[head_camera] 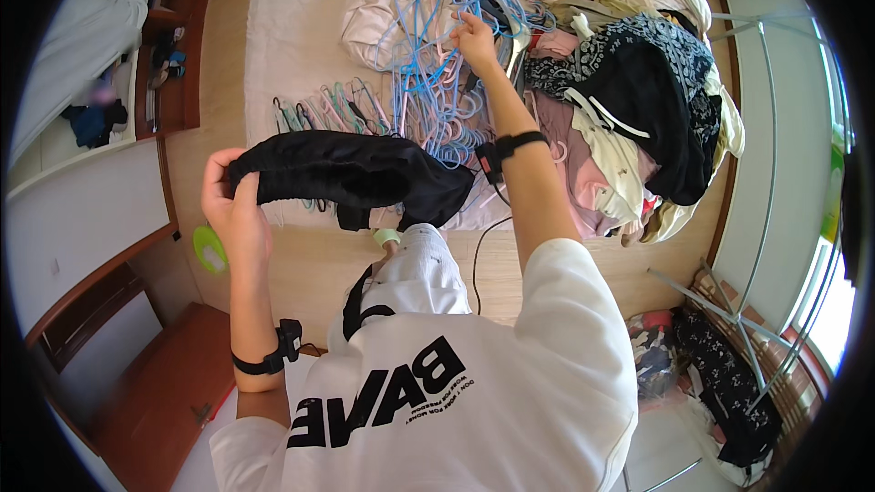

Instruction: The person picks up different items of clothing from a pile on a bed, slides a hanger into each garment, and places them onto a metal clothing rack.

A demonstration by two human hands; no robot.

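My left hand (236, 195) grips one end of a black garment (348, 167) by its gathered edge, thumb on the near side. The cloth stretches to the right across my front, and its far end droops near my knee. My right hand (475, 44) reaches out to a tangled heap of blue and pink clothes hangers (437, 75). Its fingers are among the upper hangers, and whether they grip one is unclear. Left of the heap lies a row of green, pink and black hangers (335, 109), partly hidden behind the garment.
A pile of clothes (622, 102), with a black patterned garment on top, lies right of the hangers on the pale sheet (294, 34). A metal rack (769, 102) stands at the right. A cable (476, 260) runs down beside my leg. A green round object (209, 249) is on the floor.
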